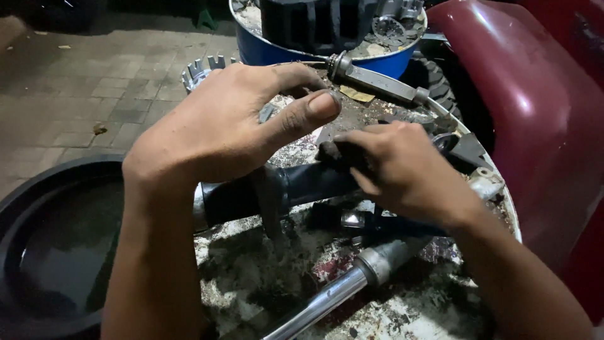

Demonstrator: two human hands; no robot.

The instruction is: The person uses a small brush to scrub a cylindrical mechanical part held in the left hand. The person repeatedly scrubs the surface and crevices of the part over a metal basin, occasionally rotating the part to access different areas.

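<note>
Centrally, the left hand (214, 132) hovers with fingers spread wide, thumb stretched toward the right hand (396, 170), gripping nothing; its palm hangs just above a black tube (302, 186). The right hand pinches a small dark part (333, 153) between thumb and fingertips, at the tube's upper end, as though steadying it there; what the part is cannot be told.

The tube lies across a round, grimy counter (402, 302) at mid-frame, its white top flaked and stained, which seems to serve as a bench for loose pieces. A chrome rod (340, 293) with a grey collar lies at lower centre, angled toward the bottom edge. A grey metal arm (377, 82) with a knobbed end rests at the counter's upper edge, beside a scrap of yellowish card (357, 94), plain and unlabelled as far as can be seen.

Beyond, at upper centre, a blue tub (277, 53) holds dark finned castings. A toothed metal ring (201, 69) peeks out behind the left hand. A black basin (50, 239) fills the lower left, on paving (88, 82). A dark red panel (535, 113) curves down the right side, a tyre (437, 85) beside it.
</note>
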